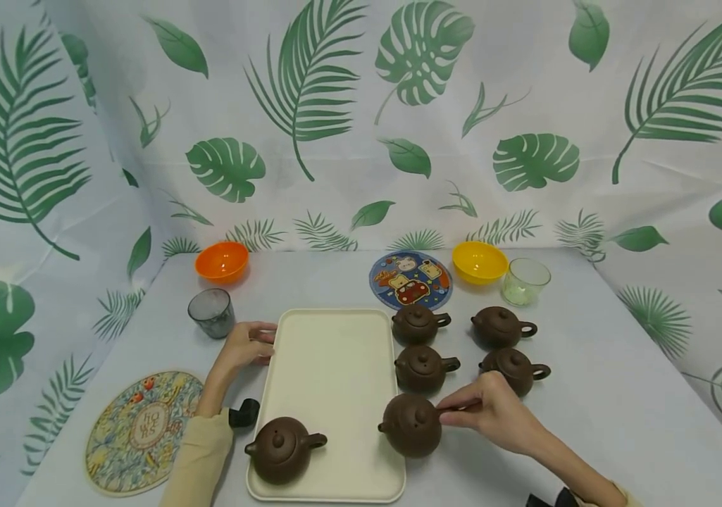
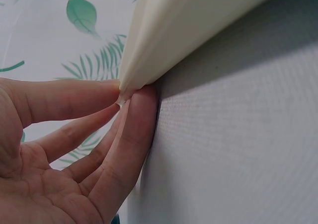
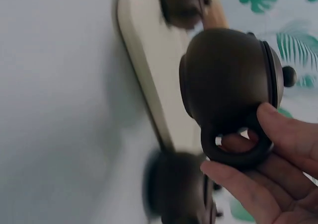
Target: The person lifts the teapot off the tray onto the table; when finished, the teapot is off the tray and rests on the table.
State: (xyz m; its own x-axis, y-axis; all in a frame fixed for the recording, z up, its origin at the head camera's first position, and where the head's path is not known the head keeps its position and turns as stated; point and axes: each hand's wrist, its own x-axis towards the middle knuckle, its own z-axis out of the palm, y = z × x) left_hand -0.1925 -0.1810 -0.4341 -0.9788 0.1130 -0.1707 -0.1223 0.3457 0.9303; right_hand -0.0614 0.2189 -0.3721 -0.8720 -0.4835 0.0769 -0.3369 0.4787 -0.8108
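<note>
My right hand (image 1: 494,412) pinches the handle of a dark brown teapot (image 1: 410,425), held over the right edge of the cream tray (image 1: 335,380). In the right wrist view the thumb and fingers grip the handle of this teapot (image 3: 228,75), which is off the table. A second brown teapot (image 1: 281,451) sits on the tray's near left corner. At the tray's left side, my left hand (image 1: 248,345) holds its rim; in the left wrist view, thumb and finger pinch the tray's edge (image 2: 141,60).
Right of the tray stand several more brown teapots (image 1: 422,367). Farther back are a blue round mat (image 1: 411,280), a yellow bowl (image 1: 480,263), a greenish glass (image 1: 525,283), an orange bowl (image 1: 222,263) and a grey glass (image 1: 212,314). A patterned round mat (image 1: 145,433) lies at left.
</note>
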